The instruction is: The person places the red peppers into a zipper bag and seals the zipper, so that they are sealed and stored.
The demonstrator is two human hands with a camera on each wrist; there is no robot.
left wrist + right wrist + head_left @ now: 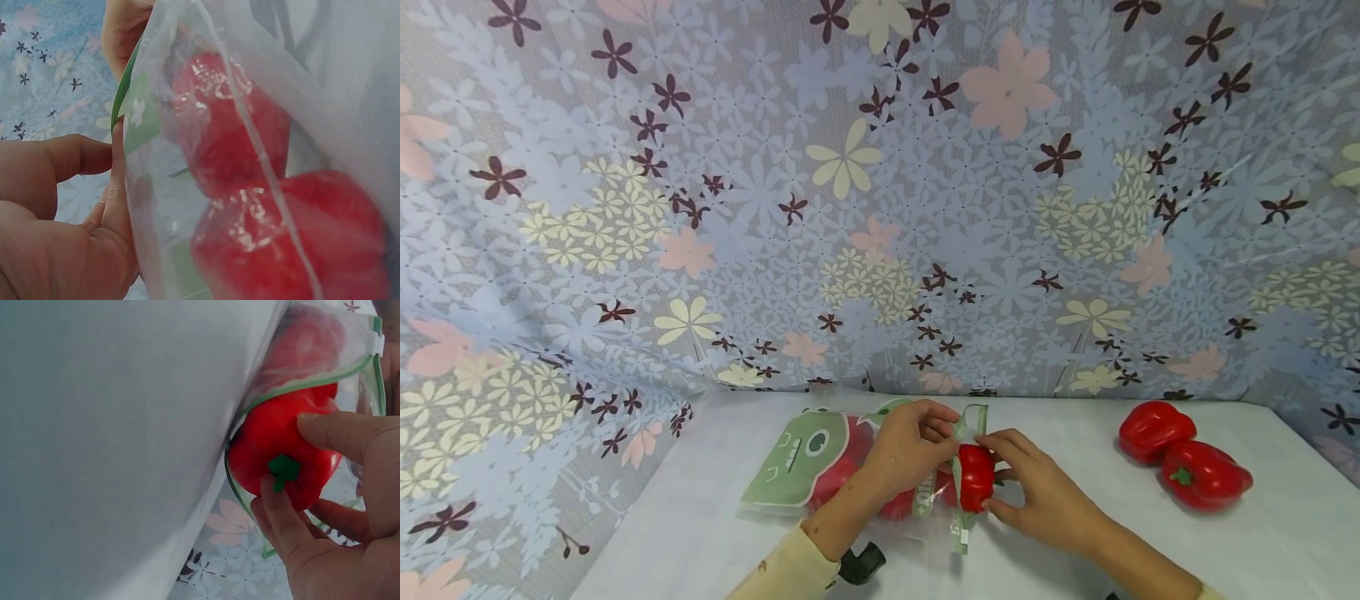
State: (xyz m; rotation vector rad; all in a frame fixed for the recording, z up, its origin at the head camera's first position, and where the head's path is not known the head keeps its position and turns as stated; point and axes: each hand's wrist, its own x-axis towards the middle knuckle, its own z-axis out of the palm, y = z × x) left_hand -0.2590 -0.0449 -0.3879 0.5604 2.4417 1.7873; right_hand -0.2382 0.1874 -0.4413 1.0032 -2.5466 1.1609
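Observation:
A clear zip bag (778, 475) with a green cartoon monster print lies on the table, red bell peppers (219, 125) showing through its plastic. My left hand (901, 446) pinches the green-edged rim of its mouth between thumb and fingers. In my right hand (1045, 500) is a red bell pepper (976, 479), partly inside the bag's opening. The right wrist view shows this pepper (269, 431) with its green stem toward my fingers, thumb on its side. A white zip slider (379, 344) sits at one end of the green zip strip.
Two more red bell peppers (1206, 475) lie side by side on the right of the white tabletop (1075, 417). A flowered cloth (880, 208) hangs behind the table. Near my left forearm is a black object (862, 563).

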